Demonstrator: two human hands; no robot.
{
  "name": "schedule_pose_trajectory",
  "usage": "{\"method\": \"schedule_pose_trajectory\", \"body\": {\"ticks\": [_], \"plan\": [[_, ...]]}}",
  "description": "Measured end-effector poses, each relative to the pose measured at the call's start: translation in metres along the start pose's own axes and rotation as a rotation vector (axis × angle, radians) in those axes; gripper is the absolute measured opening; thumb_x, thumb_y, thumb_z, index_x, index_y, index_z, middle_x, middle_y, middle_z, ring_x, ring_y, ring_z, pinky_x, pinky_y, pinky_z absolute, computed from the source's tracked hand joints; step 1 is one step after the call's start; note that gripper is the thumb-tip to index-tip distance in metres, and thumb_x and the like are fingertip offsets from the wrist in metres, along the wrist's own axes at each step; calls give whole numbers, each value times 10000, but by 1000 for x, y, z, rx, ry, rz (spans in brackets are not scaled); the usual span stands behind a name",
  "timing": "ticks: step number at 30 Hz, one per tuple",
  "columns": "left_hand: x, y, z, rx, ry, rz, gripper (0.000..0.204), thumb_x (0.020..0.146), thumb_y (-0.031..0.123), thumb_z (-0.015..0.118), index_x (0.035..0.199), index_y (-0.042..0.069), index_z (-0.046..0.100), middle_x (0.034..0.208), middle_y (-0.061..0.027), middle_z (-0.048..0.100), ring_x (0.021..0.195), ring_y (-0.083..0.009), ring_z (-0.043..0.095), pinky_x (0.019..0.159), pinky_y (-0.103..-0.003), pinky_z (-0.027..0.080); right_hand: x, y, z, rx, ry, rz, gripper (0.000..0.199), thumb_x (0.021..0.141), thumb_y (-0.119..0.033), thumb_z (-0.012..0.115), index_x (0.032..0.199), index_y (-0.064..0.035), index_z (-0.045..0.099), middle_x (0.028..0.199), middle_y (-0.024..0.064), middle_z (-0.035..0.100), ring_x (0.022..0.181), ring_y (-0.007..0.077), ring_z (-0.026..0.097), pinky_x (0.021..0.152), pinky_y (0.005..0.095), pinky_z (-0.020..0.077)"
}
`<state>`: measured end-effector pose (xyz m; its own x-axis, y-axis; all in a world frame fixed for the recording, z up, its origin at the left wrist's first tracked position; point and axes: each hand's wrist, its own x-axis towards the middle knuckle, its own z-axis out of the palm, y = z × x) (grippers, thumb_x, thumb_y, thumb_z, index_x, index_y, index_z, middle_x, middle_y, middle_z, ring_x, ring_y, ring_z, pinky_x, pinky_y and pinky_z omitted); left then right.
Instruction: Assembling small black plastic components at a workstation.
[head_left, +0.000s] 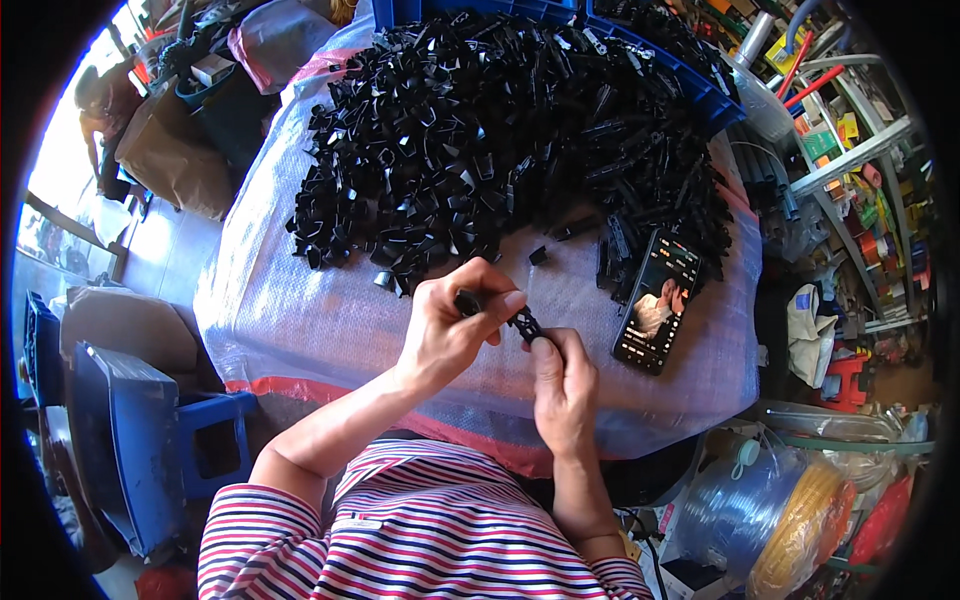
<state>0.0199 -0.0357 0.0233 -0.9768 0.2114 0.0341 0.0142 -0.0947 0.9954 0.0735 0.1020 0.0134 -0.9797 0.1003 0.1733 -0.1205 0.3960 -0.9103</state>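
Close in front of me, above the near part of the covered table, both hands meet at a slim black plastic part (524, 322). My right hand (566, 385) is closed around its lower end, thumb on top. My left hand (452, 322) pinches a small black piece (467, 303) between thumb and fingers, close against the part's upper end; whether the two are joined I cannot tell. Beyond the hands spreads a big heap of small curved black pieces (430, 150). Longer black strips (640, 180) lie at the heap's right side. One loose black piece (540, 256) sits just past my fingers.
A phone (656, 302) with a lit screen lies right of my hands on the woven plastic sheet (300, 320). Blue crates (660, 60) stand at the back. At left are a blue stool (215, 440) and a person (105, 115); at right, coiled tubing (735, 510) and crowded shelves (850, 170).
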Motion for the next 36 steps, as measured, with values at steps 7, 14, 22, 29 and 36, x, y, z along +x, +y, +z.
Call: {"method": "schedule_pose_trajectory", "body": {"ticks": [7, 14, 22, 29, 36], "plan": [[-8, -13, -7, -497, -80, -49, 234, 855, 252, 597, 980, 56, 577, 914, -18, 587, 778, -92, 507, 679, -230, 413, 23, -14, 21, 3, -75, -64, 196, 938, -189, 441, 882, -12, 501, 661, 122, 540, 560, 196, 527, 518, 321, 406], [22, -8, -42, -1015, -111, -88, 117, 809, 113, 625, 897, 90, 552, 1015, -98, 596, 868, -199, 605, 718, -373, 522, 122, 38, -27, -1101, -48, -354, 219, 778, -61, 562, 997, -57, 567, 971, 104, 543, 926, 281, 494, 775, 393, 413], [21, -17, -20, 1227, -65, 552, 186, 603, 54, 587, 786, 90, 594, 844, -51, 469, 834, -212, 485, 692, -327, 383, 64, 18, -18, -334, -19, -228, 160, 865, -98, 517, 1005, -22, 508, 829, 93, 560, 746, 209, 538, 697, 325, 431], [28, -16, -19, 1045, -88, 613, 154, 632, 24, 610, 775, 57, 563, 720, -46, 520, 692, -221, 539, 613, -324, 426, 8, 20, -15, 851, -255, 282, 292, 899, -204, 493, 1126, -32, 427, 898, 94, 541, 691, 143, 526, 638, 276, 454], [11, -13, 1, -421, -69, -205, 156, 741, -3, 573, 896, -22, 577, 746, -89, 609, 648, -152, 578, 621, -259, 474, 17, 8, 4, 212, 61, -140, 218, 861, -70, 568, 1048, -37, 462, 819, 40, 518, 670, 94, 487, 581, 225, 404]]}}
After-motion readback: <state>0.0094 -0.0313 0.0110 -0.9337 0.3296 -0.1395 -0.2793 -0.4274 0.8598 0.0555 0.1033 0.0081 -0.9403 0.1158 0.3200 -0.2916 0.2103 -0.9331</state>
